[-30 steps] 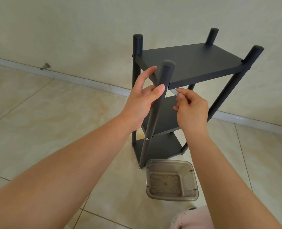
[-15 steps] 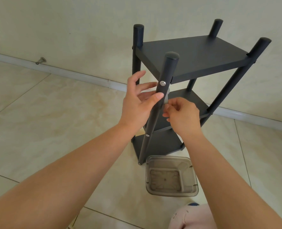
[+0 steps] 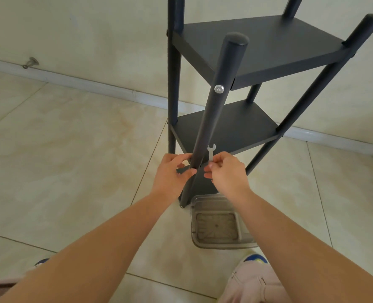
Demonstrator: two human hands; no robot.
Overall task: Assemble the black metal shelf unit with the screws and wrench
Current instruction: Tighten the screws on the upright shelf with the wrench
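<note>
Head view: wrench [image 3: 211, 152] in right hand [image 3: 226, 171]

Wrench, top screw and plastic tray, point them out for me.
wrench [image 3: 210, 152], head view, on its flat handle below the open end
top screw [image 3: 219, 89], head view, on its silver head
plastic tray [image 3: 193, 224], head view, on its left rim

Left hand [image 3: 170, 171] on shelf unit's [image 3: 257, 51] front leg [image 3: 216, 101], right hand [image 3: 227, 171] pinching small wrench [image 3: 211, 152] (upright)
</note>
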